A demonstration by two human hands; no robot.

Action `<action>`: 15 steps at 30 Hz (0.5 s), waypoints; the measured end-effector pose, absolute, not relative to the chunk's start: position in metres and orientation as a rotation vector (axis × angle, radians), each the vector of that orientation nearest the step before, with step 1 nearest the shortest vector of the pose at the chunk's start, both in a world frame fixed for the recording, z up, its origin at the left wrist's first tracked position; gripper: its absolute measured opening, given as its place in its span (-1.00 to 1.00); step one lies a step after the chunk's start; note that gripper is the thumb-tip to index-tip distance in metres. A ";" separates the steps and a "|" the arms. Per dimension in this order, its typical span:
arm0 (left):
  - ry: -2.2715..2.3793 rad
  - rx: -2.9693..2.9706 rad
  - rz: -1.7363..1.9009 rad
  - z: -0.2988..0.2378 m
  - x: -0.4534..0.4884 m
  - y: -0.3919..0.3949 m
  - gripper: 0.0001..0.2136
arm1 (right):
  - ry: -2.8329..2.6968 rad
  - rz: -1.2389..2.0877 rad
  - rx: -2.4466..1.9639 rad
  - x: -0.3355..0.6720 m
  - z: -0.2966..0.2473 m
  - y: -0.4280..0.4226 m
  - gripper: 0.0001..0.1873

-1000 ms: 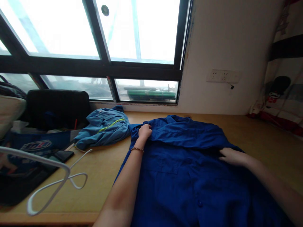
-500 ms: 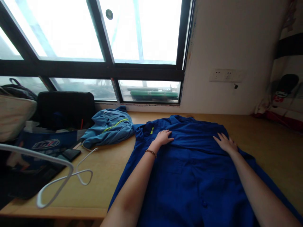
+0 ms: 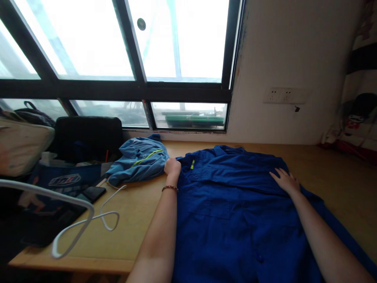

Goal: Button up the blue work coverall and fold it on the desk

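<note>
A dark blue work jacket lies spread on the wooden table, its collar toward the wall and a small yellow-green strip near its left shoulder. My left hand, with a beaded bracelet at the wrist, is closed on the jacket's edge at the left shoulder or sleeve. My right hand rests on the jacket's right side, palm down with fingers spread. Just beyond my left hand sits a crumpled lighter blue garment with a yellow-green stripe.
A looped white cable crosses the left foreground. Behind it are a phone, a blue printed bag and a black case. The wooden tabletop runs along a window and a wall with sockets.
My left hand has moved left from the jacket's chest to its edge and closed there. My right hand stays flat on the right side. The view has shifted slightly.
</note>
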State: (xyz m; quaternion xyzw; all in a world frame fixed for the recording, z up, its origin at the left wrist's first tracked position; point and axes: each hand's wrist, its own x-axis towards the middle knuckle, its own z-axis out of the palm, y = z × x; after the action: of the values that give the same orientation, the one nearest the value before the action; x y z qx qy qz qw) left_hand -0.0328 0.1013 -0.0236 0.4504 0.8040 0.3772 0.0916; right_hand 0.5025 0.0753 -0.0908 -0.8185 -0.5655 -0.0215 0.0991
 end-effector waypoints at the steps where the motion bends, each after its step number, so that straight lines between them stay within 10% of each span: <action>1: 2.422 1.257 1.168 -0.027 -0.032 0.102 -0.79 | -1.673 -0.061 -2.417 0.502 -0.090 0.075 -0.26; 11: 2.545 0.667 1.792 -0.009 -0.044 0.099 -0.60 | -1.672 -0.080 -2.366 0.506 -0.091 0.074 -0.23; 15: 2.680 1.307 1.645 -0.002 -0.035 0.087 -0.65 | -1.682 -0.100 -2.352 0.507 -0.093 0.075 -0.24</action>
State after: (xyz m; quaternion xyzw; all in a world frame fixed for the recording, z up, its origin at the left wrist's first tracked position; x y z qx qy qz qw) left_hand -0.0352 0.0872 -0.0023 0.3804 0.7802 0.4788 -0.1317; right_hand 0.5065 0.0745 -0.0930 -0.8067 -0.5769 -0.0343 0.1238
